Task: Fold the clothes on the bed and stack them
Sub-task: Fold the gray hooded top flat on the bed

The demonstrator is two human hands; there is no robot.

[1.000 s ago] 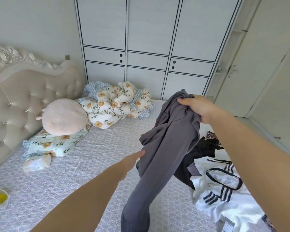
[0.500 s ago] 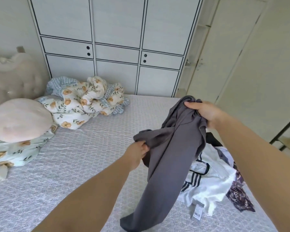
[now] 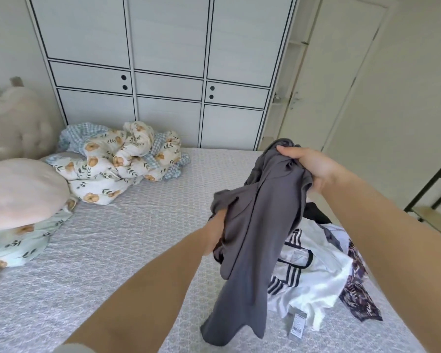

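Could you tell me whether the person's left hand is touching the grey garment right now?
Touching. The head view shows the left hand buried in the bunched edge of the grey garment, with fabric wrapped over its fingers.

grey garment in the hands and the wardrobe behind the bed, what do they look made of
Grey garment: looks like thin, matte knit fabric, since it drapes limply in soft folds. Wardrobe: seemingly white laminated board with faint grain and black trim lines; the exact material is unclear.

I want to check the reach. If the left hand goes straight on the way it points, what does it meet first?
The left hand is already buried in the grey garment, so that comes first. Beyond it probably the right hand holding the top, though depth is unclear.
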